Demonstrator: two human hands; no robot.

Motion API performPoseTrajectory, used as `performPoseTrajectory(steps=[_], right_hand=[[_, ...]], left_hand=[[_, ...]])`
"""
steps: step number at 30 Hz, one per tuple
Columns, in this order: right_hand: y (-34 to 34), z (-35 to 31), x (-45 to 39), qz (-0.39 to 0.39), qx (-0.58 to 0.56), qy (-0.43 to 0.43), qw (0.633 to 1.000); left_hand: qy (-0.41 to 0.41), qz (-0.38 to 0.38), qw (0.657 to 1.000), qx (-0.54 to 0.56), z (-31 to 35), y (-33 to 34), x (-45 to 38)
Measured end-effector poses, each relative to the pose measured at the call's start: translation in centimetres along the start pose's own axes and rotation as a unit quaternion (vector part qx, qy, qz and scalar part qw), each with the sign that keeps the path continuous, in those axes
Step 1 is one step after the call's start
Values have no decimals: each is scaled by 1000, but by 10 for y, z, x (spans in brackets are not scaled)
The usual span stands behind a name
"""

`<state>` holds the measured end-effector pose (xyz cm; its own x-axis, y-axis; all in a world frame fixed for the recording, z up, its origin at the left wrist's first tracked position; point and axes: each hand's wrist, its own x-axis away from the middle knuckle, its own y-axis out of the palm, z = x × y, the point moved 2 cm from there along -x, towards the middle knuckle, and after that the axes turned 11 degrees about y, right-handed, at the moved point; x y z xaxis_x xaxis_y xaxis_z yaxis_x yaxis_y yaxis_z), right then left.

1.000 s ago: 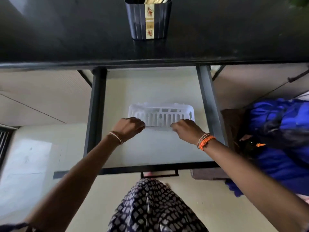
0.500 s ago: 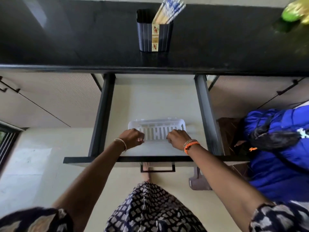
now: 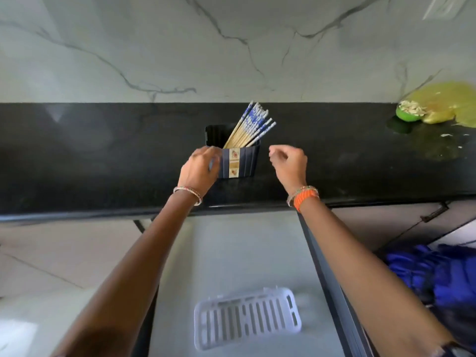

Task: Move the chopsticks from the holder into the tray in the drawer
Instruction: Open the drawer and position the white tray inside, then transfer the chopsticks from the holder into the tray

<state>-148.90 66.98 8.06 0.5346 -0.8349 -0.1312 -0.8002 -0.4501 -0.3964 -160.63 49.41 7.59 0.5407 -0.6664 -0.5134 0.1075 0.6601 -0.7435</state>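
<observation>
Black desk [image 3: 103, 161] at mid-frame: left hand [image 3: 199, 167] gripping holder [image 3: 239, 161], right hand [image 3: 289, 161] fingers loosely curled, empty; risking tipping leaning chopsticks [image 3: 253, 127].

White marble wall with grey veins [image 3: 231, 47], glossy black stone desk [image 3: 103, 155] set against it, pale tiled floor [image 3: 51, 253] seen below, blue fabric bundle [image 3: 438, 274] at right.
</observation>
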Motion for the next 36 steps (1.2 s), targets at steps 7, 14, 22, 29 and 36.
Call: performPoseTrajectory(steps=[7, 14, 22, 29, 36], right_hand=[[40, -21, -81, 5, -73, 121, 990], [53, -12, -106, -14, -96, 202, 975], [64, -13, -111, -12, -74, 205, 976], [35, -25, -104, 21, -137, 205, 969], [-53, -35, -58, 63, -394, 227, 888]], left_hand=[[-8, -45, 998, -47, -23, 16, -43], [-12, -36, 998, -58, -32, 19, -37], [-10, -28, 998, -62, -29, 16, -34], [-31, -10, 999, -40, -13, 1, -22], [-107, 99, 989, 15, 17, -11, 42]])
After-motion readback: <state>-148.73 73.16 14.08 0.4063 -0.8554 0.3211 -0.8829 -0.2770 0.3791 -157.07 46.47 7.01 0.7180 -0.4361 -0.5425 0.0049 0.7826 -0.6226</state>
